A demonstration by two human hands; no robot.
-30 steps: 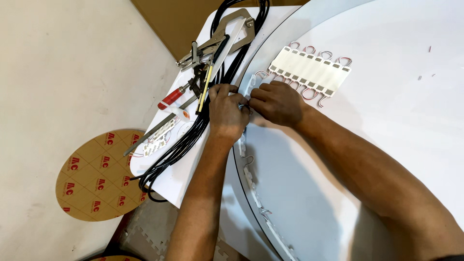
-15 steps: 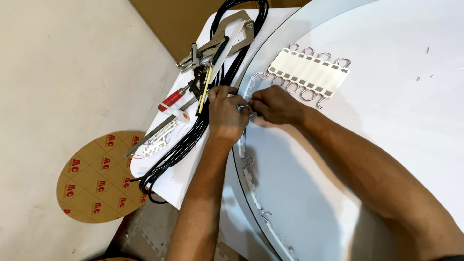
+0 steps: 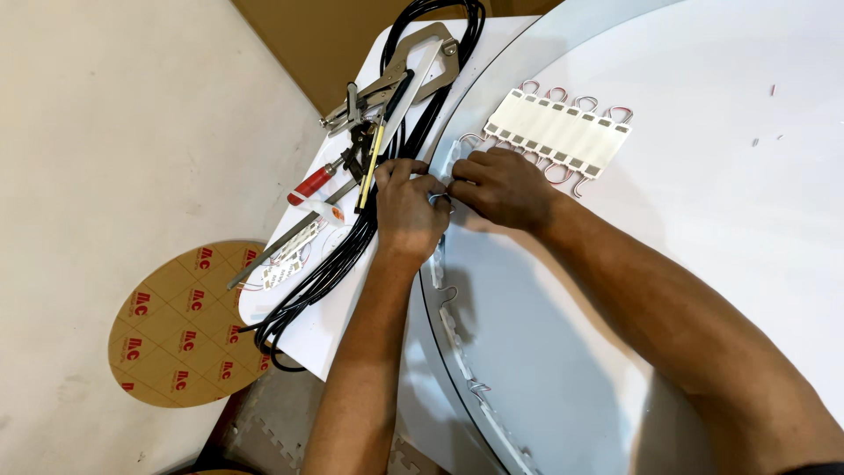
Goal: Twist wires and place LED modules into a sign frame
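Note:
My left hand [image 3: 409, 209] and my right hand [image 3: 498, 186] meet at the inner rim [image 3: 444, 330] of a large round white panel [image 3: 703, 193]. Both pinch a small white light module [image 3: 454, 158] wired into a chain that runs along that rim. More modules of the chain [image 3: 457, 339] sit stuck along the rim below my hands. A strip of several white modules [image 3: 559, 132] with red and white wire loops lies on the panel just beyond my right hand.
A white board [image 3: 343, 325] to the left carries a bundle of black cable [image 3: 352, 255], locking pliers [image 3: 400, 75], a red-handled screwdriver [image 3: 315, 183] and a metal rod [image 3: 264, 259]. A brown paper-covered disc [image 3: 176, 330] lies on the pale floor at lower left.
My hands have stayed at the same spot on the rim, with only slight finger shifts on the module. Nothing else has moved.

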